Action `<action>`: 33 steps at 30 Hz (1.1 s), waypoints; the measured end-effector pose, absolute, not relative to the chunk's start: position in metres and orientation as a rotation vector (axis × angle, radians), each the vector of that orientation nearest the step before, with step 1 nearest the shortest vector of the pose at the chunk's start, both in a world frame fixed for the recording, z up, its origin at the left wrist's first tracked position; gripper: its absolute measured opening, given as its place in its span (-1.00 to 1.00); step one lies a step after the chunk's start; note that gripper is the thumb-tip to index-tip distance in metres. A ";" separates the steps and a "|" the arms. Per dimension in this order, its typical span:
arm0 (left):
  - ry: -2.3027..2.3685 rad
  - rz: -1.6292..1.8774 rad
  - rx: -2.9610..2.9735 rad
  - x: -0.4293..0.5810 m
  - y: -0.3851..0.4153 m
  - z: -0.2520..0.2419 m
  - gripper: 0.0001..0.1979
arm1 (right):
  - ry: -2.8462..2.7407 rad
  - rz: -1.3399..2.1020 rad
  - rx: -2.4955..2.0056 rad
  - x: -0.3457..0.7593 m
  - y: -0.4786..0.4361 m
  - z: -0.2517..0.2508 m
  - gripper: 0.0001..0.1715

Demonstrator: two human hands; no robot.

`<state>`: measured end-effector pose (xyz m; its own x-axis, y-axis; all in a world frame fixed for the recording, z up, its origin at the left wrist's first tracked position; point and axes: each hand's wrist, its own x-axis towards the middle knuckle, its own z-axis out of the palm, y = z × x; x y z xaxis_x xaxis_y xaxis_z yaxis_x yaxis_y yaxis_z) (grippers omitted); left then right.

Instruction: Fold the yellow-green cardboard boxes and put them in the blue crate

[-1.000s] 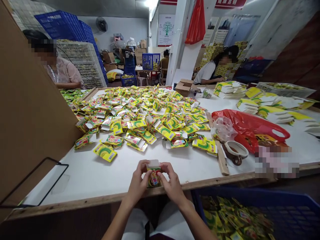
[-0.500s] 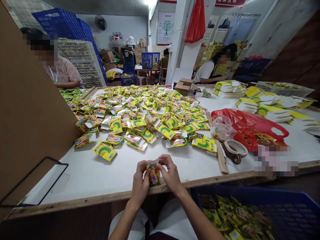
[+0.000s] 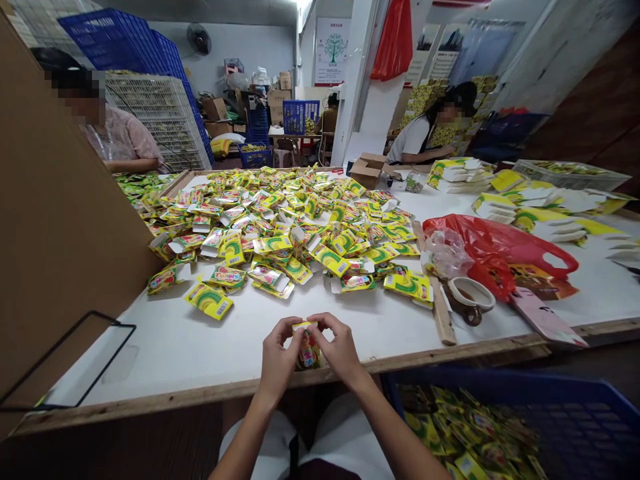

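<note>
Between my two hands a small yellow-green printed carton (image 3: 309,355) stands upright at the table's front edge. My left hand (image 3: 281,350) grips its left side, with the thumb on the front face near the top. My right hand (image 3: 336,343) holds the right side, fingers bent over the top edge and thumb pressed near the flap. Beyond my hands lies a wide heap of similar cartons (image 3: 280,247), several with white end flaps sticking out. One loose carton (image 3: 210,301) rests nearest to my left hand.
A blue crate (image 3: 575,400) holding cartons stands below the table edge at right. A brown mug (image 3: 470,300), a red plastic bag (image 3: 500,247) and a pink flat item (image 3: 545,317) lie right of a wooden strip (image 3: 443,313). Cardboard (image 3: 65,200) walls the left side. Two people sit across.
The carton's raised white top flap has been folded down, and my fingers and thumbs have closed in over the top edge. The heap has not changed.
</note>
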<state>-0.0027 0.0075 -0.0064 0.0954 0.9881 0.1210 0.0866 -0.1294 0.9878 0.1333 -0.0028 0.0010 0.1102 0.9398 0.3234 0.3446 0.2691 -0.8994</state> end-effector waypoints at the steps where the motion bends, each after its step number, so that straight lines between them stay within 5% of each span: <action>1: 1.145 1.185 1.388 -0.002 0.010 -0.006 -0.79 | -1.440 0.688 -1.299 0.133 -0.001 0.002 -0.86; 14: 1.083 1.132 1.497 -0.009 0.000 -0.014 -0.78 | -1.412 0.877 -1.220 0.139 -0.013 -0.002 -0.84; 21: 1.382 1.093 1.995 -0.033 0.062 -0.010 -0.67 | -1.550 0.239 -1.715 0.249 -0.065 0.046 -0.78; 24: 1.555 0.743 2.387 -0.045 0.115 -0.002 -0.50 | -1.607 0.063 -1.839 0.283 -0.085 0.052 -0.75; 33: 1.387 0.547 2.480 -0.050 0.148 0.025 -0.44 | -1.629 0.698 -1.563 0.194 -0.072 0.028 -0.81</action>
<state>-0.0498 0.1481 0.0254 0.4772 0.8554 0.2014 0.7626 -0.5170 0.3889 0.1939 -0.0720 0.0278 0.0373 0.9881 0.1495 0.5733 0.1013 -0.8131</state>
